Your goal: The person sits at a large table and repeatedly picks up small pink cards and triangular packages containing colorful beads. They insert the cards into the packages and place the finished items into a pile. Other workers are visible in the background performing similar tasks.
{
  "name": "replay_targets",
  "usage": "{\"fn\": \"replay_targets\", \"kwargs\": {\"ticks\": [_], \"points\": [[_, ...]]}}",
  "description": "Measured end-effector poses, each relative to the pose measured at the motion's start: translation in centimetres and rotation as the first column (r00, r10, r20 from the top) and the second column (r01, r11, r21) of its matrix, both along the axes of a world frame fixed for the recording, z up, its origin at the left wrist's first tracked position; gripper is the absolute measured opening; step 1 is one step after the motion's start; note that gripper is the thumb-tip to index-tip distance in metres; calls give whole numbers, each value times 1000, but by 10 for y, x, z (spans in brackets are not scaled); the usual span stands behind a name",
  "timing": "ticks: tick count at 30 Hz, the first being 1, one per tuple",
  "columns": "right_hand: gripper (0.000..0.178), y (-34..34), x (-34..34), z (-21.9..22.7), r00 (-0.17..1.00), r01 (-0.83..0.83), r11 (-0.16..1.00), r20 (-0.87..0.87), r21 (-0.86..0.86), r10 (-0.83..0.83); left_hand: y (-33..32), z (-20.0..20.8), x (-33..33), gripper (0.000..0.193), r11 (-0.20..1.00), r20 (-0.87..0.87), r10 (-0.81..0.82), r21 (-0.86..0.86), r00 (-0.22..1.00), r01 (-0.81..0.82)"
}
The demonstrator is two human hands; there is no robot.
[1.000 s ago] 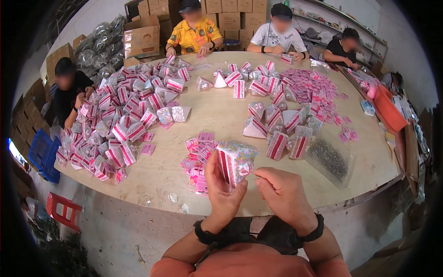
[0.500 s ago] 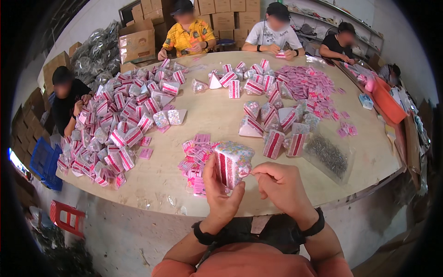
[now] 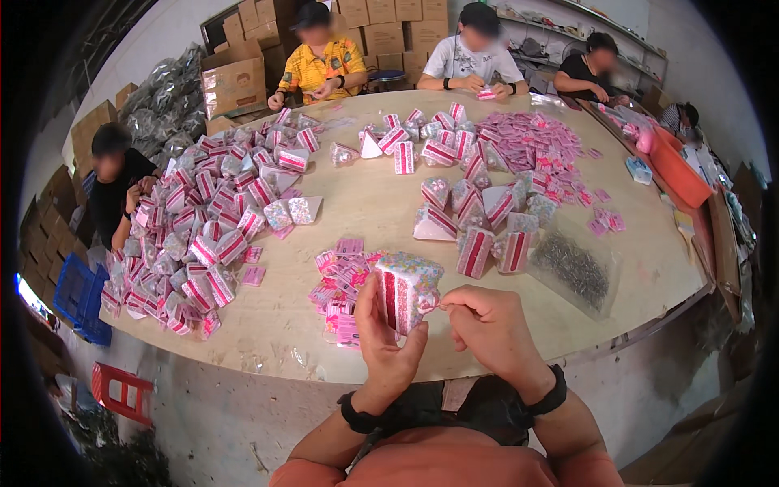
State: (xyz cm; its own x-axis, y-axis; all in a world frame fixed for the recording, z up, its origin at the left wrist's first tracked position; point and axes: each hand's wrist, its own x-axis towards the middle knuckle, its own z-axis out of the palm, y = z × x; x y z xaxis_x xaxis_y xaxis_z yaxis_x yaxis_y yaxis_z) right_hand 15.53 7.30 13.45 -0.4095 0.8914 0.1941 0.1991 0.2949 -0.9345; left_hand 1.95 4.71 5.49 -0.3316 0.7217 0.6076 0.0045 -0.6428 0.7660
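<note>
My left hand (image 3: pixel 381 337) is wrapped round a toy cake slice (image 3: pixel 403 300) with pink and red striped layers and a sprinkled white top. The slice is held upright just above the near side of the table. Close against its right side, my right hand (image 3: pixel 491 321) is closed, thumb and forefinger pinched at the lower right corner. What sits between those fingertips is too small to make out. Behind the slice lies a pile of pink printed cards (image 3: pixel 337 284). To the right of my hands is a clear bag of small dark metal pieces (image 3: pixel 572 268).
Cake slices (image 3: pixel 219 203) lie heaped at the left, with more slices (image 3: pixel 475 207) right of centre. Pink cards (image 3: pixel 531 142) are piled at the far right, near an orange bin (image 3: pixel 680 174). Several people sit around the table (image 3: pixel 365 215). A red stool (image 3: pixel 122 392) stands on the floor.
The view has shifted slightly, so the table and people appear a little to the left. Both hands keep nearly the same hold at the cake slice.
</note>
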Motion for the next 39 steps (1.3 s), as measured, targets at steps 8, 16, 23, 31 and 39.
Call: {"fn": "replay_targets", "kwargs": {"ticks": [8,16,23,31,39], "points": [[12,5,-5,-11,990,44,972,118,231,-73,2,1,-3,77,990,-203,143,11,969,-144],[8,7,-9,-26,982,66,962,154,266,-110,1,-1,-11,68,946,-424,321,102,847,-308],[10,9,-24,-24,996,92,995,-9,-31,-92,-3,5,-22,71,935,-521,340,99,783,-340],[9,20,-29,-31,980,-89,907,-199,-412,6,-4,6,-37,62,901,-655,414,197,632,-386],[10,17,-41,-44,999,10,975,-37,-223,-18,-8,2,-45,63,932,-633,316,69,706,-356]]}}
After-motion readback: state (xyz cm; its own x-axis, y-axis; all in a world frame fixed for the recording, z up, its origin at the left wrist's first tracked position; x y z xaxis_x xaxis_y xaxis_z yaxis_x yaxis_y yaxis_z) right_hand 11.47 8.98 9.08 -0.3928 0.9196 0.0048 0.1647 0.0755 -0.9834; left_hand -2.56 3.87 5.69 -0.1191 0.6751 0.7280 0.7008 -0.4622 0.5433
